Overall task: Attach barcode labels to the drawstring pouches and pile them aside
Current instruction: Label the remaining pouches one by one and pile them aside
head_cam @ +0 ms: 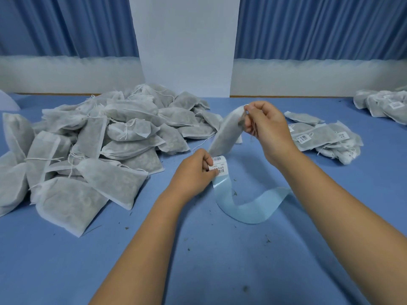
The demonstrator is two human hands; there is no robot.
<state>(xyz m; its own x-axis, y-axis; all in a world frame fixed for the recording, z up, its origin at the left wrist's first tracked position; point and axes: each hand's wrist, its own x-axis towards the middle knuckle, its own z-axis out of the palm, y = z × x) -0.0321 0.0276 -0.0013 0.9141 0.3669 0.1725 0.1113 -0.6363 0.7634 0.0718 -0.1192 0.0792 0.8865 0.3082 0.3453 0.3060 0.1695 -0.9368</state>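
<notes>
Blue table (198,249), blue curtains (319,25) far behind. Right hand (267,128) pinches pouch (224,133) by its gathered top, mid-table, lower end just beside label strip (219,165). Left hand (193,170) grips strip, fingers curled round it. Advice: peel one barcode label clean off pale liner (253,208), press flat on pouch face without creases, then drop on labelled pile (326,137) at right. Pouch: white gauzy fabric, dark filling showing through.
</notes>
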